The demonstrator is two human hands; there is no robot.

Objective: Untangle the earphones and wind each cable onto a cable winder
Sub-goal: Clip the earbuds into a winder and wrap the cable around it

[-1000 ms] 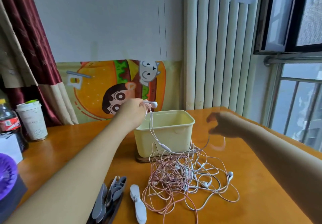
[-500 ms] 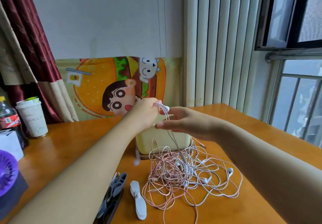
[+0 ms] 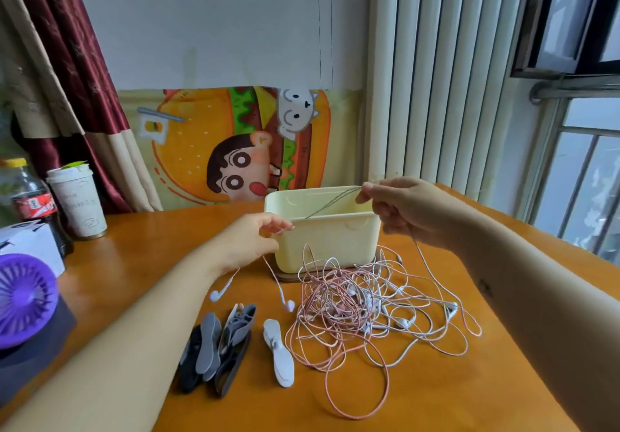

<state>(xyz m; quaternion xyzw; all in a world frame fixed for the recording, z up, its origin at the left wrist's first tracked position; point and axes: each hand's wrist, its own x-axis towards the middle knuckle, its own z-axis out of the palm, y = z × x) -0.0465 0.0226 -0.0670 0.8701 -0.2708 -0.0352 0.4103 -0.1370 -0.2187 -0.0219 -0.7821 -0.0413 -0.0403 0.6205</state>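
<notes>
A tangle of pink and white earphone cables [image 3: 365, 310] lies on the orange table in front of a pale yellow bin [image 3: 328, 233]. My left hand [image 3: 248, 240] pinches one cable, and two earbuds [image 3: 218, 294] [image 3: 288, 304] dangle below it. My right hand [image 3: 406, 210] pinches the same cable higher up, to the right. The cable is stretched between the two hands across the bin's top and runs down from my right hand into the tangle. A white cable winder [image 3: 279, 351] lies flat left of the tangle, beside a pile of grey and black winders [image 3: 218, 347].
At the left stand a cola bottle [image 3: 32, 203], a white paper cup [image 3: 77, 203], a white box [image 3: 30, 247] and a purple fan [image 3: 23, 300]. A cartoon burger cushion [image 3: 235, 143] leans on the wall. A radiator and window are at the right.
My hands have drawn apart: the left dropped down and left, the right went right over the bin. The cable is now stretched between them and two earbuds hang free under my left hand.
</notes>
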